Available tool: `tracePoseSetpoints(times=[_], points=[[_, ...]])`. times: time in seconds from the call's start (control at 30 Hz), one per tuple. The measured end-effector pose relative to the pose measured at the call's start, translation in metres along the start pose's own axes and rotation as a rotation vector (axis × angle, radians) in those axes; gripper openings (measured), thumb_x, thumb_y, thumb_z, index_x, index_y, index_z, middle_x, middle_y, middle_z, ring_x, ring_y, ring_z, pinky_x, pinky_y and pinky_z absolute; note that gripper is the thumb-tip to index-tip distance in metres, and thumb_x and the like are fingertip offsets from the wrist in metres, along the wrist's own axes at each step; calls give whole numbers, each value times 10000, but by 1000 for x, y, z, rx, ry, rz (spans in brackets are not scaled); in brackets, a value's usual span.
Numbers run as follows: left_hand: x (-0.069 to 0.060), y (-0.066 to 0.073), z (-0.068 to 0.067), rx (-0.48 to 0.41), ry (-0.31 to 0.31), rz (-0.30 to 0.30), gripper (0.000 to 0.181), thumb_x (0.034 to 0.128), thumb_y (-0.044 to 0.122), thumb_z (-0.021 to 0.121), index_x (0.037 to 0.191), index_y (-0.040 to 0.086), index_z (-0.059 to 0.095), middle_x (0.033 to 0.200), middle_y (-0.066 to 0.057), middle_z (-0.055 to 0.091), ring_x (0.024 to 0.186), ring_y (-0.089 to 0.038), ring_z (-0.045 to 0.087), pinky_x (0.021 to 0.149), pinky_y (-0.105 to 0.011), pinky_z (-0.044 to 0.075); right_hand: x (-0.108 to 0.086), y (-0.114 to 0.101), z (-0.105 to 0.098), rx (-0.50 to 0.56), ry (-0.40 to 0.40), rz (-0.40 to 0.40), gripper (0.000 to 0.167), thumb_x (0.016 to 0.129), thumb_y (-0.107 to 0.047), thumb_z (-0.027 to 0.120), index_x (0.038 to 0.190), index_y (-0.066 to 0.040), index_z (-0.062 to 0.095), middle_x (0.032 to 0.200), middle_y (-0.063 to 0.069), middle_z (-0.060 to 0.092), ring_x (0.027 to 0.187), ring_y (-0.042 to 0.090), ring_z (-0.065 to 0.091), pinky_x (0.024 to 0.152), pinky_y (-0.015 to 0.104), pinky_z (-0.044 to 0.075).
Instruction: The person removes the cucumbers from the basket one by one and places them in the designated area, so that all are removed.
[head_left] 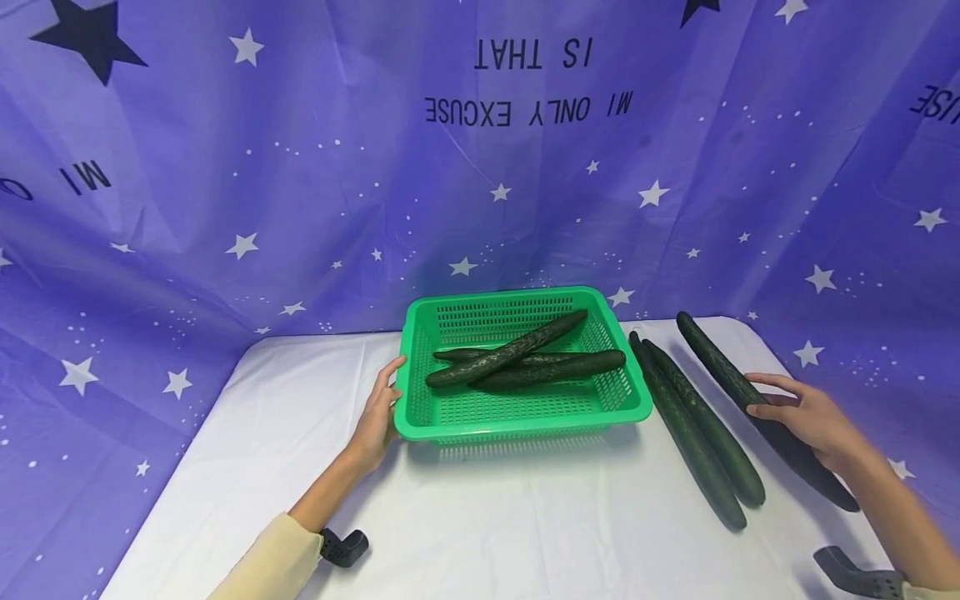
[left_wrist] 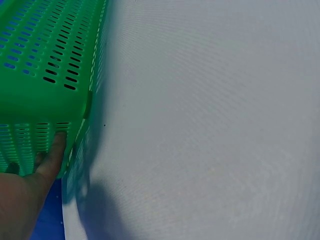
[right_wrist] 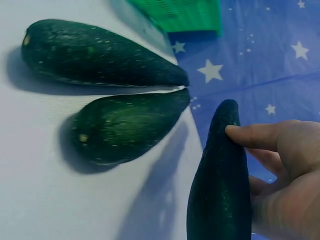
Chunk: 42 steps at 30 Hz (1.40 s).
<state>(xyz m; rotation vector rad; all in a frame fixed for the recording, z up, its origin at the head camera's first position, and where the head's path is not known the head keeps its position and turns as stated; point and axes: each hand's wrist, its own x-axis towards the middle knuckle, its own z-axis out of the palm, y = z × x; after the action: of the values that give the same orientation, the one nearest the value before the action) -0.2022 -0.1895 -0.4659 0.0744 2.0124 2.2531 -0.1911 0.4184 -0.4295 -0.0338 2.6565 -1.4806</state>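
Observation:
My right hand [head_left: 806, 417] grips a long dark green cucumber [head_left: 787, 450], thumb on one side and fingers on the other. In the right wrist view this held cucumber [right_wrist: 218, 185] stands apart from two others, a cucumber [right_wrist: 100, 52] and a second cucumber [right_wrist: 130, 127], lying on the white cloth. At the left end of a green plastic basket [head_left: 525, 429], my left hand [head_left: 375, 421] rests its fingers against the outer wall. The left wrist view has a finger [left_wrist: 56, 150] extended on the slotted side. Inside the basket lie three cucumbers, one crossing over the others.
A white cloth [head_left: 510, 517] covers the table. Behind it and at both sides hangs a purple curtain [head_left: 337, 167] with stars and lettering. Black wrist mounts [head_left: 345, 547] stick out below the forearms. The two loose cucumbers lie just right of the basket.

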Motion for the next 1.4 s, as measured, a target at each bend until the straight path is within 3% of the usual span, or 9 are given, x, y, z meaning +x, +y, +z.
tracePoseSetpoints(times=[0.1,0.2,0.3,0.43,0.57,0.73,0.97,1.1,1.4], points=[[0,0,0,-5,0,-2,652,934,139,275,1573,258,216,1334,-267,427,965,-330,579,709,-353,528,2,6,5,-34,-1,26,479,920,-190,720,1371,-307,609,1339,408,472,902,-88,548,720,206,495],[0,0,0,-12,0,-1,655,933,139,277,1574,256,215,1343,-270,426,965,-338,583,708,-354,527,6,10,10,-28,-14,47,474,928,-204,710,1372,-325,599,1372,413,434,894,-51,565,717,246,504],[-1,1,1,-12,-1,3,653,936,143,275,1575,263,212,1349,-272,427,963,-343,589,704,-353,528,10,14,16,-30,-3,53,489,924,-204,714,1394,-227,581,1365,402,453,908,38,612,720,278,520],[-2,1,1,-9,4,10,650,936,144,273,1572,266,216,1338,-275,436,943,-332,592,694,-345,528,14,19,24,-53,2,69,568,930,-217,704,1435,-57,500,1370,413,437,1063,362,637,761,340,532],[-1,0,1,-6,7,15,650,934,140,278,1572,253,218,1318,-269,440,928,-311,591,692,-339,528,16,19,30,-75,4,75,631,938,-226,691,1456,17,424,1390,415,406,1255,573,428,858,451,510],[-2,1,2,-6,9,19,649,932,150,281,1570,260,223,1304,-273,450,895,-296,589,685,-338,525,15,17,35,-60,-1,79,654,935,-233,693,1468,11,402,1414,429,357,1292,600,350,931,601,442],[-2,1,1,-2,9,16,654,930,148,285,1572,257,219,1361,-245,436,940,-308,584,713,-345,521,14,17,42,-88,33,78,628,941,-223,682,1443,38,409,1306,393,511,1127,517,561,770,374,506],[-2,1,2,1,9,18,651,933,150,287,1571,258,222,1359,-247,435,957,-321,578,723,-350,520,14,15,43,-104,34,89,633,944,-203,671,1438,74,388,1252,384,557,1051,461,616,744,353,508],[-2,0,1,3,10,14,643,939,151,284,1569,265,227,1341,-250,440,968,-323,576,726,-354,521,12,15,43,-118,28,92,608,958,-163,637,1437,92,364,1331,412,459,1170,549,488,885,572,443]])
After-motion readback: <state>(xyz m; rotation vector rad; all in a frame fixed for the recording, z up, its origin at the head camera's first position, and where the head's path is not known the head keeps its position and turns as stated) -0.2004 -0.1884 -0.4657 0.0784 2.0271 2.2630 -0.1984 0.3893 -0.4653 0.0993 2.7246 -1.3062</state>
